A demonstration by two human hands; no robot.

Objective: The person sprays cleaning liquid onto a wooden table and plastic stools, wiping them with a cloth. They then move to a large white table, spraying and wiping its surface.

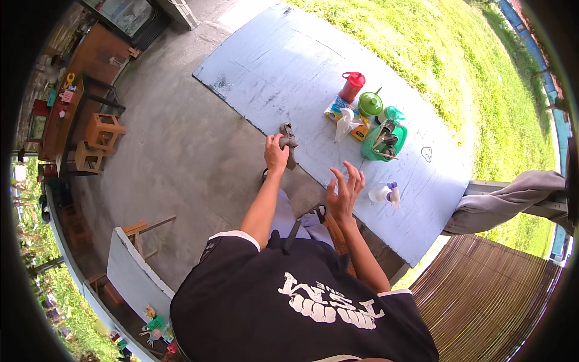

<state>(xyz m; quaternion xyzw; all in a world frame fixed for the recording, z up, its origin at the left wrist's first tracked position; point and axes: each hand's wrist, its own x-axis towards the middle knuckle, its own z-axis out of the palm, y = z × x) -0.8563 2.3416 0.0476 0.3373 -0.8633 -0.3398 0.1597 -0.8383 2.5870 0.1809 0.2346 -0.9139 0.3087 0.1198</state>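
My left hand [276, 153] grips a crumpled grey-brown cloth [287, 131] at the near edge of the pale blue-grey table [280, 68]. Part of the cloth rests on the tabletop, and another part hangs down past the edge. Held over the same edge farther right, my right hand [346, 192] is empty with its fingers spread. A clear spray bottle [380, 193] with a purple and white head lies just right of that hand. Beyond my right hand stands a green basket [375, 151] holding utensils.
Beside the basket are a tissue pack [337, 108], a red lidded container [352, 88], a green lidded pot [370, 104] and a teal-lidded container [392, 114]. Grey fabric [502, 203] drapes over a rail at right. Stools [104, 131] stand by another table at left.
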